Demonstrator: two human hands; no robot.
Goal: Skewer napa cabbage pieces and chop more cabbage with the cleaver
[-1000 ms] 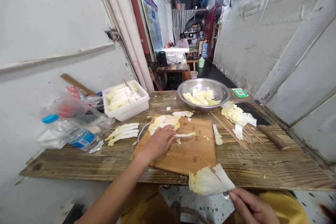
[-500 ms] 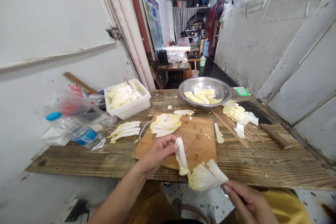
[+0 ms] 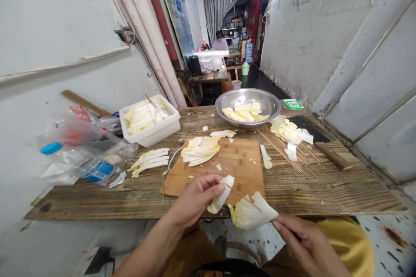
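My left hand [image 3: 203, 197] is closed, pinching a narrow piece of napa cabbage leaf [image 3: 221, 197] between thumb and fingers. A thin bamboo skewer [image 3: 242, 197] runs through a wider cabbage piece [image 3: 255, 214], and its far end reaches the piece in my left hand. Fingers of my right hand [image 3: 300, 238] are closed at the near end of that skewer, against the white edge of the threaded leaf; the end itself is hidden. Both hands are above the front edge of the wooden cutting board [image 3: 242, 166], where a stack of cut cabbage [image 3: 199, 150] lies.
A steel bowl [image 3: 274, 110] and a white tub [image 3: 156, 135] hold cabbage. Loose skewers [image 3: 279, 147], leaf scraps and a cleaver [image 3: 333, 156] lie on the right. Cabbage strips [image 3: 151, 160], a water bottle [image 3: 100, 171] and plastic bags are on the left. A person [image 3: 221, 42] sits far back.
My left hand has turned its cabbage piece and brought it against the skewer's far end. My right hand keeps its grip on the skewer. The whole view has shifted slightly.
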